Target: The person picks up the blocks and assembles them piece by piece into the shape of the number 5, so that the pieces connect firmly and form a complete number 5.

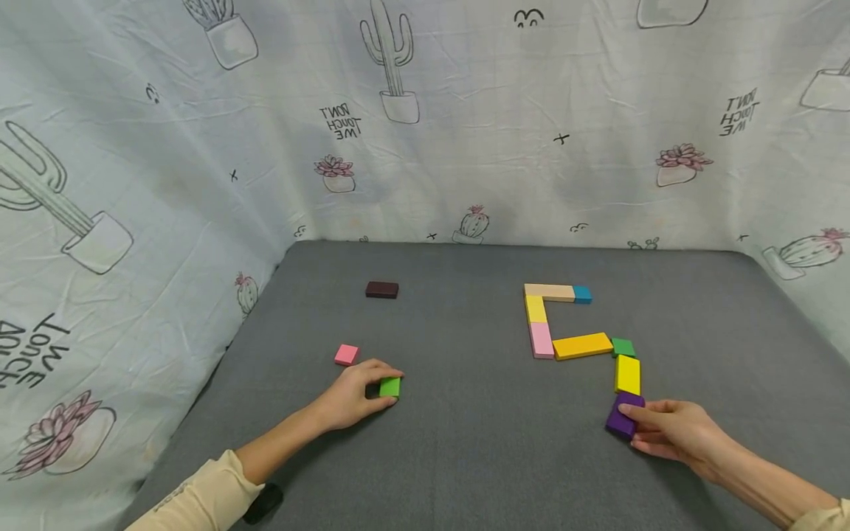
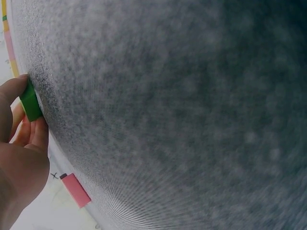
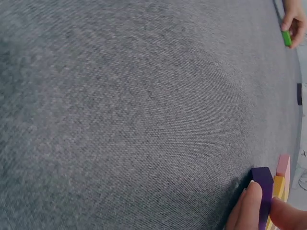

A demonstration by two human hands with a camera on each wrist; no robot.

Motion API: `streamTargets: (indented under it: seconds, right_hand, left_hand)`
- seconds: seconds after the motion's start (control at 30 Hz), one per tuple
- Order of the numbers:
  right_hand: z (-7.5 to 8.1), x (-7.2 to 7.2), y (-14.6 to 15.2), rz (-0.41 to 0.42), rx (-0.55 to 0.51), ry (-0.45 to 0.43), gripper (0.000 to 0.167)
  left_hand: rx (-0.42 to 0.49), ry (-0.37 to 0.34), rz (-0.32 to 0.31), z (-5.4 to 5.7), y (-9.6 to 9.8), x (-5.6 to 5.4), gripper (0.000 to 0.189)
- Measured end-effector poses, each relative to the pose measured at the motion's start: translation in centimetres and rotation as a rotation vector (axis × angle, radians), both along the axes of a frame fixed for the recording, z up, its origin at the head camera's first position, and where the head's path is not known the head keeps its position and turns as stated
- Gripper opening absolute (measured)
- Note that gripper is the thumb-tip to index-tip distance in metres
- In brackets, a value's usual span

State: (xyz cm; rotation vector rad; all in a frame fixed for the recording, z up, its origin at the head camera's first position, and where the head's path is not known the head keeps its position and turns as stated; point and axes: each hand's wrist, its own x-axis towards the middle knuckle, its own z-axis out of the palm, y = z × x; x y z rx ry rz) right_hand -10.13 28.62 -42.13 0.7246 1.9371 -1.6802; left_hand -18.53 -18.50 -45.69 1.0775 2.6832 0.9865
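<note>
My left hand [image 1: 354, 394] pinches a small light green block [image 1: 390, 387] between thumb and fingers on the grey cloth. Just beyond that hand lies a pink-red block [image 1: 346, 355]. On the right, my right hand [image 1: 677, 431] grips a purple block [image 1: 625, 415] at the near end of a bent row of blocks. The purple block sits slightly turned, close against a yellow block [image 1: 627, 375]. In the left wrist view the green block [image 2: 31, 104] is between thumb and fingers; the right wrist view shows the purple block [image 3: 263, 191] held likewise.
Beyond the yellow block the row runs through a green block [image 1: 623, 347], an orange-yellow block [image 1: 583, 346], a pink block [image 1: 541, 340], another yellow block [image 1: 536, 309], a beige block [image 1: 551, 292] and a blue block [image 1: 582, 294]. A dark brown block [image 1: 381, 290] lies farther back.
</note>
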Motion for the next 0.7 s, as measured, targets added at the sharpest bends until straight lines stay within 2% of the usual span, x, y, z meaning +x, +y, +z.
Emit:
streamTargets:
  seconds: [0.13, 0.37, 0.7]
  right_hand:
    - [0.11, -0.03, -0.22, 0.013, 0.041, 0.022, 0.069]
    - [0.07, 0.11, -0.1, 0.026, 0.091, 0.068, 0.082]
    - [-0.16, 0.23, 0.08, 0.034, 0.106, 0.076, 0.07]
  left_hand:
    - [-0.006, -0.002, 0.002, 0.11, 0.05, 0.03, 0.038]
    - [-0.013, 0.003, 0.002, 0.15, 0.04, 0.06, 0.038]
    - [-0.013, 0.003, -0.002, 0.14, 0.09, 0.11, 0.038]
